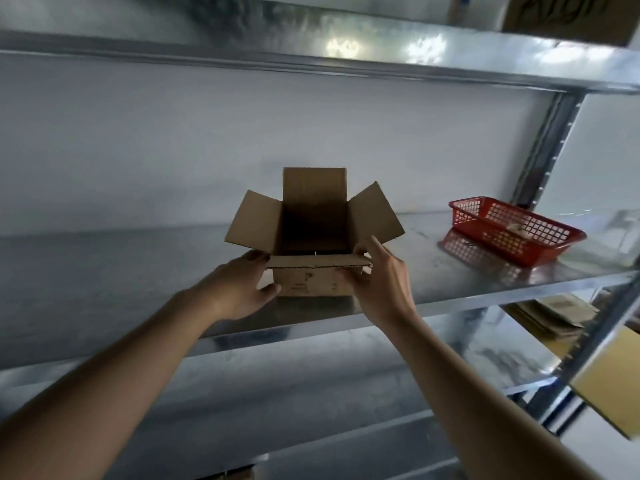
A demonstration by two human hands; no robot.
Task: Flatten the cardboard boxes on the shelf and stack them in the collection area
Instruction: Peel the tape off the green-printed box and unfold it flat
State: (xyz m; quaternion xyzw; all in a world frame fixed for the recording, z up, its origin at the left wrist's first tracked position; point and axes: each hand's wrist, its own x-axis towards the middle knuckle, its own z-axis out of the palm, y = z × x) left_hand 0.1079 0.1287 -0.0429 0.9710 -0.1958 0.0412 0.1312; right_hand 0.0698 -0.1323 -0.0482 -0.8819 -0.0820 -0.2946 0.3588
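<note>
1. Gripping the cardboard box (pixel 313 251) from both sides: left hand (pixel 242 289) curled round its left front corner, right hand (pixel 379 282) pinching the right end of its near flap.
2. Box stands upright on the metal shelf (pixel 138 271), four flaps open, not yet flattened.
3. Red basket (pixel 512 228) sits well right of the box.
4. Flattened cardboard pile (pixel 554 315) lies below and right of the box; probably the collection area.
5. Judgement: flattening and stacking remain.
</note>
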